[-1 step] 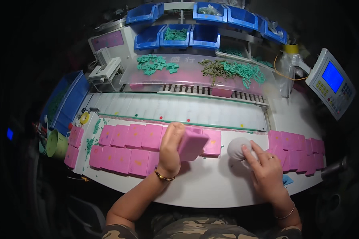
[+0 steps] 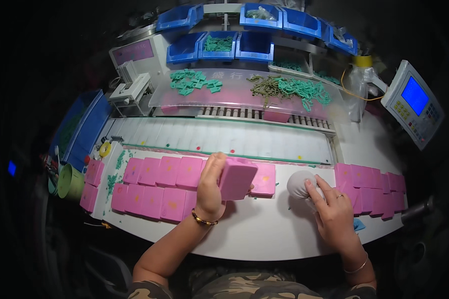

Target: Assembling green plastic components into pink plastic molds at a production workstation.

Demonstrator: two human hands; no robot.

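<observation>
My left hand (image 2: 210, 194) is closed around a pink rectangular block (image 2: 238, 179) and holds it tilted above the white table. In my right hand (image 2: 333, 212) is a round, pale grey cloth-like ball (image 2: 300, 184), with the fingers resting over its right side. Behind the held block lies another pink block (image 2: 263, 178) on the table. To the left, pink blocks (image 2: 173, 202) lie in two rows, several with small yellow marks on top. My left fingers partly hide the rows' right end.
More pink blocks (image 2: 371, 199) lie at the right. Green bits (image 2: 112, 182) litter the left side. Behind are a white tray strip (image 2: 219, 135), a clear shelf with green pieces (image 2: 192, 82), and blue bins (image 2: 255, 47). A keypad unit (image 2: 415, 104) leans in at right; a green cup (image 2: 71, 182) stands left.
My left hand and its pink block have shifted very slightly left, the block's broad face turning a little. The grey ball has moved a touch to the right.
</observation>
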